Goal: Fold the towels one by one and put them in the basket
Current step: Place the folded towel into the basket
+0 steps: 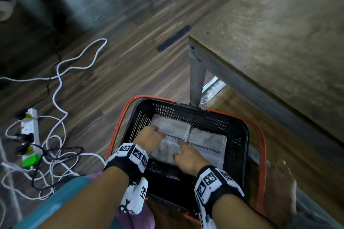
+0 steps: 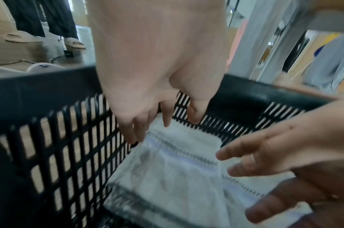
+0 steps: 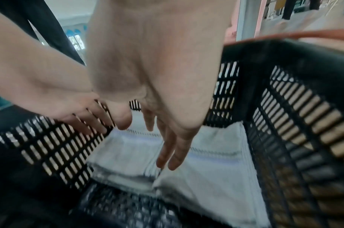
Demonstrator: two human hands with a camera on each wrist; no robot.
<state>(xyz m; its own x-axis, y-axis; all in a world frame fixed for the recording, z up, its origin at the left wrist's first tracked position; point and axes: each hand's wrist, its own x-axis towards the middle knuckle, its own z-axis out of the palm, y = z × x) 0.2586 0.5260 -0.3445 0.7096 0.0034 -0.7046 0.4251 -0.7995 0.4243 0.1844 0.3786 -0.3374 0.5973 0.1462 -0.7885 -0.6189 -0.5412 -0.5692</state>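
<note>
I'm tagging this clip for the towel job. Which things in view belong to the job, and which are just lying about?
Part of the job:
- black basket
- folded towels lying in it
- left hand and right hand, both open over the towels

Just lying about:
- power strip
- white cable
- table
- tape strip on the floor

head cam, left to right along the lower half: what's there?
Power strip → left hand → right hand → basket's right wall → orange handle → bare foot.
</note>
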